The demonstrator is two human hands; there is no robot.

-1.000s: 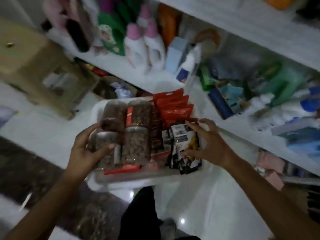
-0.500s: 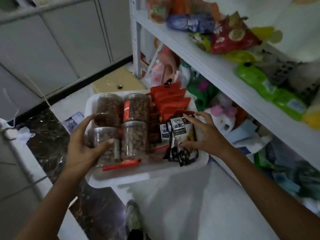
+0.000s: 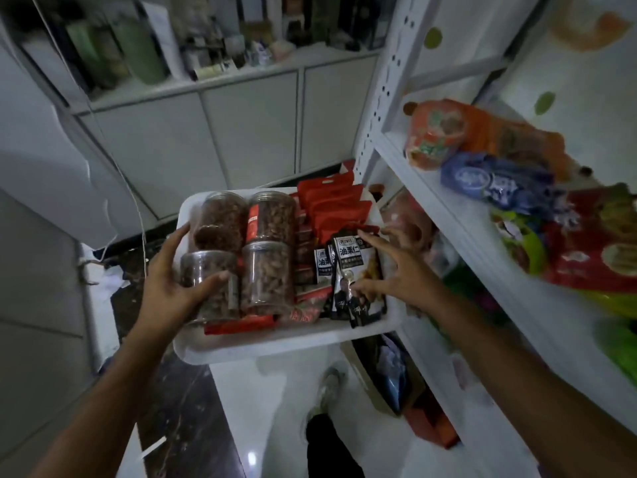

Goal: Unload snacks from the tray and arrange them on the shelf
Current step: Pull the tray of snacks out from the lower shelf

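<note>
**Tray comes level with the snack shelf, nothing unloaded yet**

The view has swung upward over the last second: the detergent bottles that sat behind the tray are gone, and the shelf point(image 3: 458, 215) with bright snack bags now stands just right of the white tray point(image 3: 275, 343). I judge the carry is ending and the unloading about to start.

The tray is still full. Four clear jars of nuts fill its left half, red packets point(image 3: 336, 205) stand at its far right, and black pouches point(image 3: 355, 270) lie at its near right.

The left hand point(image 3: 169, 288) keeps its grip around the near-left jar point(image 3: 210, 288) at the tray's left edge. The right hand point(image 3: 393, 270) rests fingers spread on the black pouches, not closed around them.
</note>
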